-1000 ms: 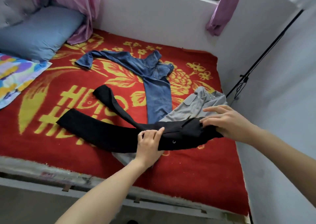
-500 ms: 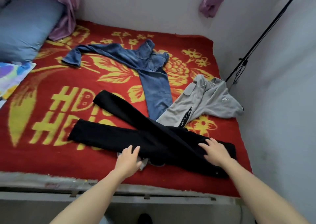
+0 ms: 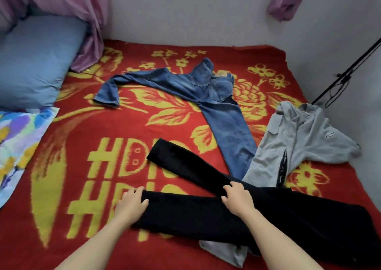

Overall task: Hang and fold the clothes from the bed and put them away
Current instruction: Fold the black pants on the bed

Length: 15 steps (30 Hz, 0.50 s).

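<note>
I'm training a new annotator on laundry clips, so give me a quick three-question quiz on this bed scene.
1. True or false: the blue jeans are already folded.
2. Which garment do the left hand and right hand touch? A) jeans B) black trousers C) grey garment
3. How many garments lie on the red blanket?
Key: 1 false; 2 B; 3 three, counting the grey garment.

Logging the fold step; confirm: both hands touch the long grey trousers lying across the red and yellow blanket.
Wrong garment. The head view shows the left hand and right hand touching the long black trousers lying across the red and yellow blanket.
</note>
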Motion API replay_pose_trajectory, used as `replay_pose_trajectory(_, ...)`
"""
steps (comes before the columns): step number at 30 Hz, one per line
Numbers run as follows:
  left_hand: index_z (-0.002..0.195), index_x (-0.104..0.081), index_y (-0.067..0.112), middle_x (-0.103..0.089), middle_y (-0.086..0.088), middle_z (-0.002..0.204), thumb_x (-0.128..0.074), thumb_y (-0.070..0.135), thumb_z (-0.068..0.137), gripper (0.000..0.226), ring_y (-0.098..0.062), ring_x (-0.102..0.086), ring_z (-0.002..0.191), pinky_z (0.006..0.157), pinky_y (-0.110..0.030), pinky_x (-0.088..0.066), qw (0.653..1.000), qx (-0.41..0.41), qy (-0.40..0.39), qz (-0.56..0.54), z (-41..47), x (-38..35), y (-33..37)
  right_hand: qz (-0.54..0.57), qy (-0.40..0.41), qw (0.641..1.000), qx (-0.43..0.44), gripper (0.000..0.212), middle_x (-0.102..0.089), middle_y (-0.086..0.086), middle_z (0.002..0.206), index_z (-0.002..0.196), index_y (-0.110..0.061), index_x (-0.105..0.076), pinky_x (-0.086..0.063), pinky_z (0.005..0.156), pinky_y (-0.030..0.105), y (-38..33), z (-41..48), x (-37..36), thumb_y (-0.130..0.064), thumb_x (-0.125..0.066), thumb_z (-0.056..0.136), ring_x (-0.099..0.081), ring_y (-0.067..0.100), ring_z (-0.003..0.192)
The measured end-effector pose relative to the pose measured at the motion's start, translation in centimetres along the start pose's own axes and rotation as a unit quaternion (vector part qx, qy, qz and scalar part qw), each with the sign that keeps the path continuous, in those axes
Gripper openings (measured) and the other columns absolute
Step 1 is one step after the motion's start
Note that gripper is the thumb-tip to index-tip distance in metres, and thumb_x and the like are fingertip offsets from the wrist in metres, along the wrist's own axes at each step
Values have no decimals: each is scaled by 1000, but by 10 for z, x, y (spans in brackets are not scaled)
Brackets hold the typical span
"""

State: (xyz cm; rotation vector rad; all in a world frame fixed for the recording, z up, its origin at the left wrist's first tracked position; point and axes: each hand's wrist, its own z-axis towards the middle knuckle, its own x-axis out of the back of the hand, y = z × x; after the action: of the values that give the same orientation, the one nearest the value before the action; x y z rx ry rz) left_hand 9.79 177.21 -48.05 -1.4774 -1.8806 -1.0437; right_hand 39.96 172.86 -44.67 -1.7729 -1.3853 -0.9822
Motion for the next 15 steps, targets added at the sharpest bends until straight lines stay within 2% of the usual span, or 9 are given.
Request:
replay_pose_trajectory(2, 143, -30, 18, -37, -6, 142, -41, 34, 98, 49, -24, -44, 122, 93, -37, -46, 999, 6, -14, -42, 34, 7, -7, 5, 19, 1000, -4, 38, -39, 7, 138, 130, -13, -47, -37, 99, 35, -23, 26, -9, -31, -44, 96, -36, 24, 130)
replay_pose_trajectory(4, 140, -37, 15, -47, -7, 130, -43, 31, 98, 45, -22, -55, 101, 80, -35, -48, 994, 19, -19, -105, 61, 9, -8, -8, 44, 999, -2, 37, -40, 7, 136, 128, -13, -47, -38, 98, 34, -38, 49, -19, -32, -44, 96, -34, 24, 130)
replay_pose_trajectory(5, 138, -40, 14, -51, -6, 121, -44, 29, 97, 43, -19, -57, 89, 73, -33, -47, 991, 21, -17, -128, 72, 9, -6, -15, 56, 998, 0, 37, -41, 7, 135, 126, -12, -47, -38, 96, 34, -44, 59, -23, -32, -45, 95, -34, 24, 129)
replay_pose_trajectory(7, 134, -44, 12, -55, -4, 110, -47, 27, 96, 41, -17, -53, 80, 69, -31, -42, 987, 20, -11, -159, 94, 8, 0, -34, 73, 997, -5, 39, -42, 9, 134, 125, -10, -49, -39, 95, 35, -49, 81, -33, -31, -51, 93, -36, 26, 129)
replay_pose_trajectory(9, 133, -45, 10, -53, 3, 92, -48, 25, 95, 40, -14, -50, 71, 63, -29, -40, 981, 19, -10, -191, 118, 6, 8, -29, 97, 995, -17, 45, -55, 16, 124, 108, -4, -62, -48, 86, 39, -49, 103, -42, -29, -76, 73, -50, 32, 120)
replay_pose_trajectory(11, 131, -46, 10, -48, 8, 80, -47, 22, 96, 37, -8, -45, 62, 56, -23, -36, 975, 11, -11, -221, 135, 4, 17, -25, 113, 993, -36, 56, -67, 20, 104, 84, -3, -71, -56, 68, 42, -42, 122, -57, -22, -93, 36, -65, 36, 100)
replay_pose_trajectory(12, 129, -48, 9, -50, 6, 84, -47, 22, 96, 35, -8, -45, 60, 55, -22, -36, 970, 10, -13, -242, 144, 3, 22, -17, 113, 992, -47, 62, -68, 21, 103, 85, -2, -71, -56, 66, 43, -39, 133, -64, -20, -94, 30, -66, 37, 98)
replay_pose_trajectory(13, 126, -50, 8, -53, 3, 91, -47, 21, 97, 33, -10, -46, 59, 53, -22, -37, 964, 12, -16, -263, 152, 2, 26, -25, 98, 993, -58, 70, -65, 22, 112, 98, 1, -69, -55, 73, 44, -38, 142, -67, -23, -93, 36, -63, 37, 105)
replay_pose_trajectory(15, 119, -55, 7, -55, -1, 93, -47, 20, 97, 27, -12, -46, 57, 50, -22, -37, 954, 22, -25, -299, 166, 1, 34, -25, 90, 992, -82, 81, -42, 18, 142, 138, -2, -41, -42, 98, 42, -36, 157, -68, -34, -77, 72, -44, 31, 130)
